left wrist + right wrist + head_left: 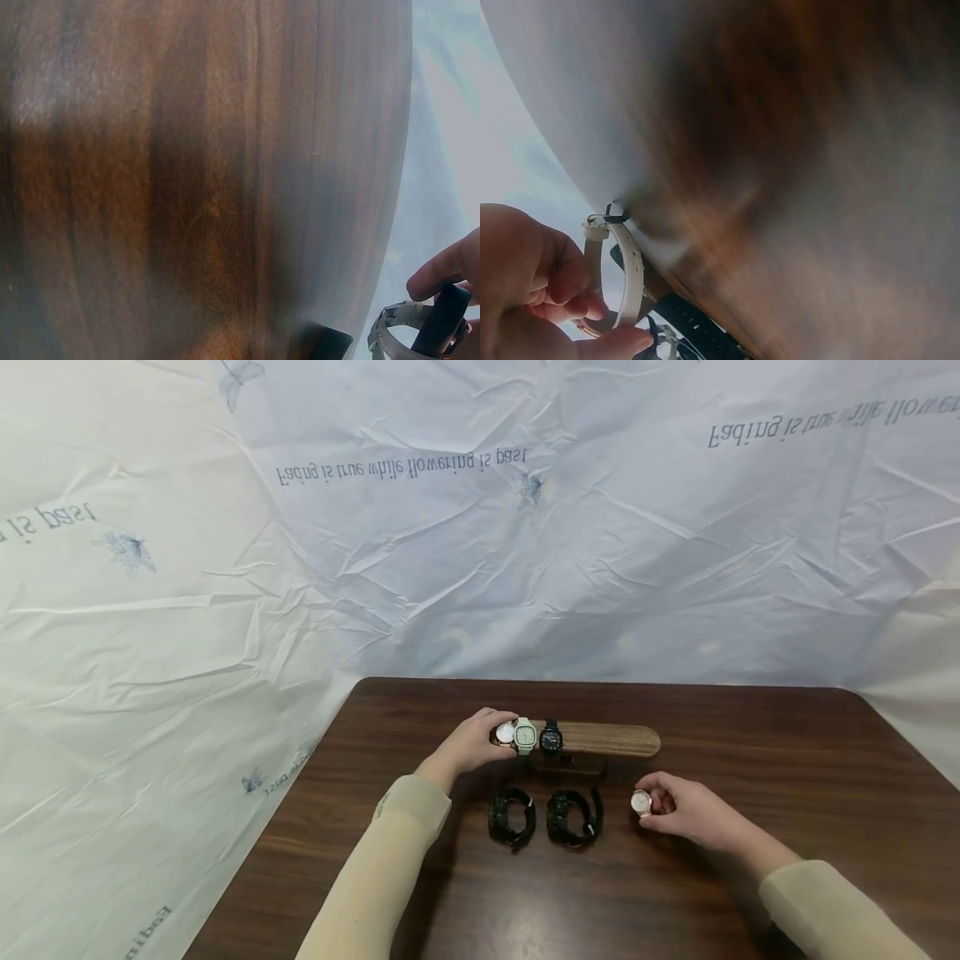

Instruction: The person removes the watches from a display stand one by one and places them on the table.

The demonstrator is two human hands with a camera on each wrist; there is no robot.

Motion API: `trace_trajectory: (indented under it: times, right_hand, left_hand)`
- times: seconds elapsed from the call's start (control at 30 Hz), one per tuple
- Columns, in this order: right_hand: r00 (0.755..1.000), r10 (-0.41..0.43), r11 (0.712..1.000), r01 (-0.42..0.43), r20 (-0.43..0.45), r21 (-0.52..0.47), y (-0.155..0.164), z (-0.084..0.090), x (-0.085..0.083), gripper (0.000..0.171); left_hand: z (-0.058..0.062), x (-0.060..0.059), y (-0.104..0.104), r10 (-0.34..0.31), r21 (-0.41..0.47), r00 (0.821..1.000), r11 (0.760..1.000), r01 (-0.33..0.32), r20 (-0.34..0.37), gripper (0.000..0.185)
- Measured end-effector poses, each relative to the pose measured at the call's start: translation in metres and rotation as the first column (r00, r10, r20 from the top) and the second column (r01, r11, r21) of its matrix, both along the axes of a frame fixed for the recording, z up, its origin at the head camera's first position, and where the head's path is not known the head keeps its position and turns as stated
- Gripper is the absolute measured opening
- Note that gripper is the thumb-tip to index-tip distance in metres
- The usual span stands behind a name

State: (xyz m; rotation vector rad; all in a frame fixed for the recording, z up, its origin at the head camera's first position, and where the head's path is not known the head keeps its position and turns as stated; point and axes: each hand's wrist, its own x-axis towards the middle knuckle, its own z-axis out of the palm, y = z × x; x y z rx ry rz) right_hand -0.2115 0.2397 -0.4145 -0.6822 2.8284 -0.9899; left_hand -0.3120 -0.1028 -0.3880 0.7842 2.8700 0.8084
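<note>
Left hand point(472, 745): I grip the silver watch point(505, 734) at the stand point(607, 738) end.
Right hand point(678, 810): pinching white-strap watch point(641, 802).
Tip: seat each band squarely.

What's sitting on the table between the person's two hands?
In the head view, two black watches lie side by side on the wooden table, between the left hand and the right hand.

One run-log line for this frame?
left hand: holds round watch at wooden stand | right hand: holds white-strap watch | table: two black watches
</note>
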Motion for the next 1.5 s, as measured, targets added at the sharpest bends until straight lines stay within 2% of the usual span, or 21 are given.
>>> trace_trajectory:
  times: [0.2,1.1,1.5]
  right_hand:
    - [0.999,0.02,1.0,-0.02,0.047,-0.011,-0.006,0.001,0.002,0.043]
    - [0.997,0.055,0.998,-0.055,0.053,-0.002,-0.018,-0.002,0.003,0.042]
    - [0.99,0.097,0.995,-0.097,0.105,-0.01,-0.017,-0.004,0.003,0.041]
  left_hand:
    - [0.0,0.0,-0.002,0.004,0.004,1.0,1.0,-0.004,0.008,0.06]
    - [0.0,0.0,-0.001,0.001,0.005,1.0,1.0,-0.001,0.002,0.061]
    - [0.001,-0.001,-0.001,-0.017,0.011,1.0,1.0,0.017,0.005,0.061]
